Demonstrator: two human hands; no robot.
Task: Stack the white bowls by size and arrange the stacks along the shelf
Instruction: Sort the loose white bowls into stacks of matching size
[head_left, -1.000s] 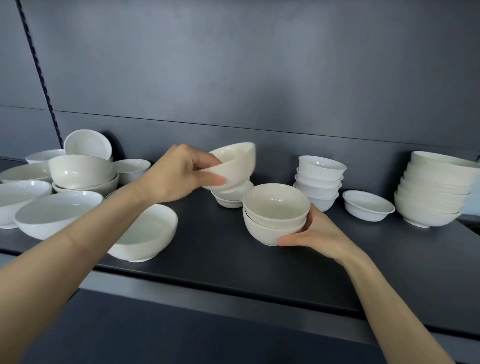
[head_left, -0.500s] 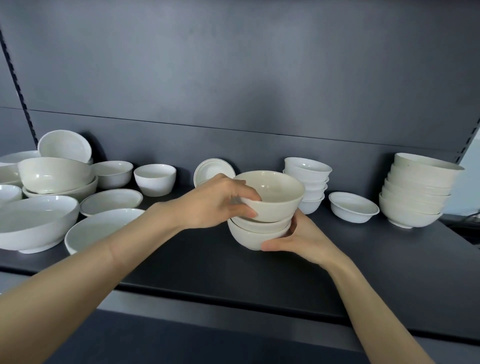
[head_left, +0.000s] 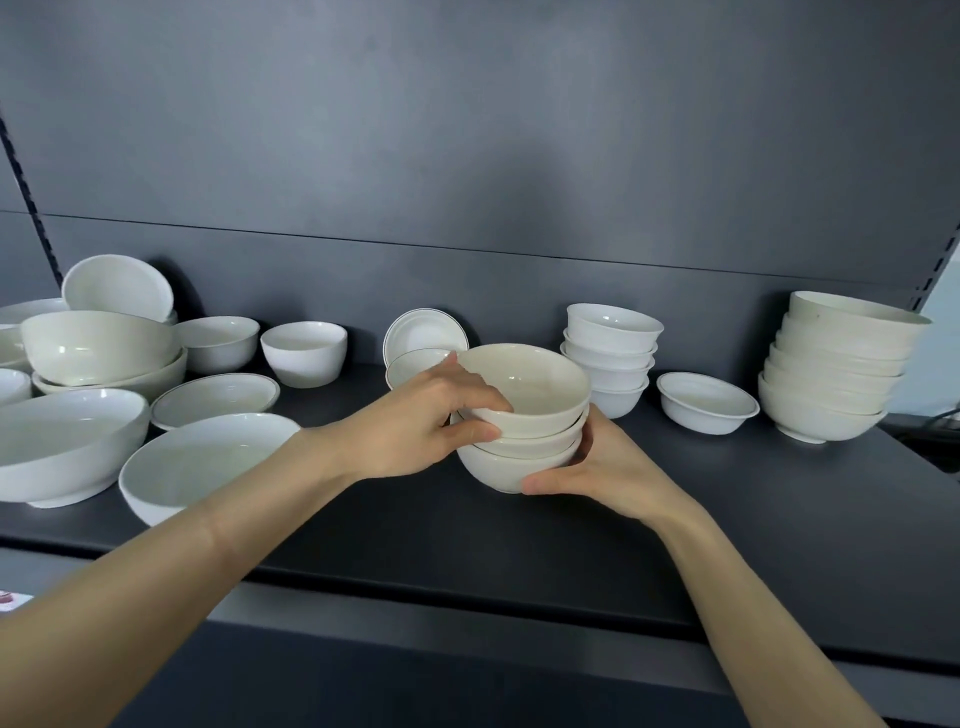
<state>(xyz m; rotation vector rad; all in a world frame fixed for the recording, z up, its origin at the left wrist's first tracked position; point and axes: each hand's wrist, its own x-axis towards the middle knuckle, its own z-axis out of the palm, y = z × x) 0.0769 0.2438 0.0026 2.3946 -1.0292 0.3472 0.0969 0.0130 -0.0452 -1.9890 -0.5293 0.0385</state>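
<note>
A stack of three cream bowls (head_left: 524, 436) stands on the dark shelf (head_left: 727, 509) at the middle. My left hand (head_left: 415, 426) grips the rim of the top bowl (head_left: 530, 384), thumb on its outer wall and fingers over the edge. My right hand (head_left: 597, 467) cups the bottom bowl of that stack from the right, thumb curled under its front. Behind it stands a stack of small white bowls (head_left: 610, 353). A tall stack of larger bowls (head_left: 831, 369) stands at the far right.
A single shallow bowl (head_left: 704, 402) sits between the two right stacks. Loose bowls and dishes crowd the left: a big oval bowl (head_left: 197, 462), a large bowl (head_left: 62, 447), a flat dish (head_left: 215, 397), a deep bowl (head_left: 304, 351), and a plate (head_left: 426, 332) leaning on the back wall.
My left hand carried a bowl from the small pile at the back onto the two-bowl stack and lowered it until it nested. My right hand stayed on the stack's base.
</note>
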